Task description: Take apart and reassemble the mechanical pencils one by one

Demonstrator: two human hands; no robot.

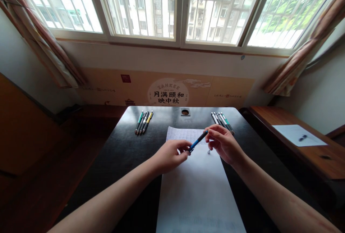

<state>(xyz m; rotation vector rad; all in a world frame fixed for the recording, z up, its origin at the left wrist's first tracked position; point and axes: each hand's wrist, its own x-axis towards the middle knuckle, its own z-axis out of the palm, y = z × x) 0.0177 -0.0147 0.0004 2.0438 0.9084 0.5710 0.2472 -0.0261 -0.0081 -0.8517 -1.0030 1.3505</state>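
Observation:
A blue ballpoint pen (198, 141) with a dark grip is held slantwise above the paper, between both hands. My left hand (172, 154) is closed around its lower blue end, near the clip. My right hand (223, 141) pinches the upper, dark-grip end with thumb and fingertips. Just below the right fingers is a small grey pointed piece (208, 151); whether it lies on the paper or touches the hand I cannot tell. Under the hands a long white sheet (199, 190) covers the middle of the black table, and a sheet with rows of writing (183, 135) shows at its far end.
Several pens (143, 122) lie side by side at the far left of the black table (113, 168), and several more pens (222, 122) at the far right. A round cable hole (185, 112) is at the back edge. To the right, a brown desk (291, 132) holds another paper (299, 135).

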